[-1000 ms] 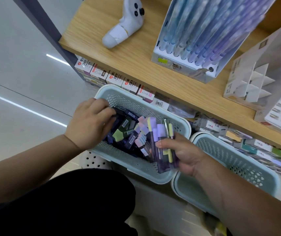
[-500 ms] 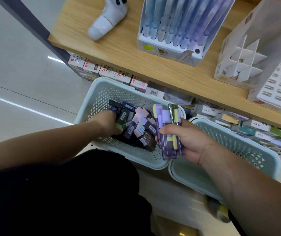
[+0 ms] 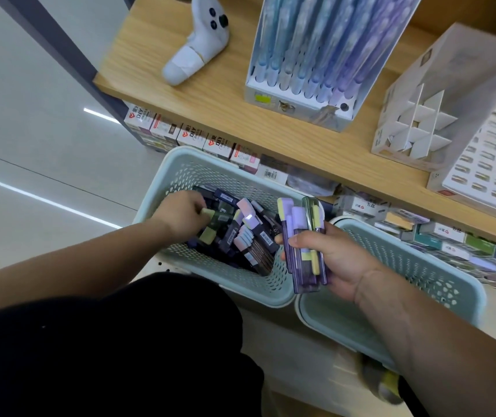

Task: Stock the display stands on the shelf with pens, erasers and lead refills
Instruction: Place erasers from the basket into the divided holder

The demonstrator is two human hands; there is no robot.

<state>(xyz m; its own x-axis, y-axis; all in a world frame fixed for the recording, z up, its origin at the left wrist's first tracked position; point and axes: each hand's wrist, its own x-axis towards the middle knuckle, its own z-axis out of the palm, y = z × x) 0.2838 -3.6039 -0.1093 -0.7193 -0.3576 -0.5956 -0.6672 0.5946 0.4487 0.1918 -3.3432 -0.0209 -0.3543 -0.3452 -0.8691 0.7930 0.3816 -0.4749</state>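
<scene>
now, down in the left basket [image 3: 177, 173], the left hand [image 3: 180, 216] is in among the pile of cases [image 3: 249, 242], fingers curled round a dark case with a pale green end [image 3: 215, 215]. the right hand [image 3: 334, 260] is up above the rims where the two baskets meet, thumb and fingers clamped on a bundle of purple cases [image 3: 299, 219], their lilac and yellow caps pointing towards the shelf. the pile in the left basket is a jumble, dark and purple cases with pink, lilac and green ends lying at all angles. the right basket [image 3: 439, 266] sits touching the left one, side by side below the shelf edge. up on the wooden shelf [image 3: 216, 94], a pen stand [image 3: 297, 97] stands packed with blue and purple pens, near it to the right a white divided stand [image 3: 415, 130], then a slotted white tray [image 3: 487, 170] at the frame edge. a white controller-shaped thing [image 3: 198, 46] lies at the shelf's left end. rows of small boxes [image 3: 192, 136] line the level underneath.
</scene>
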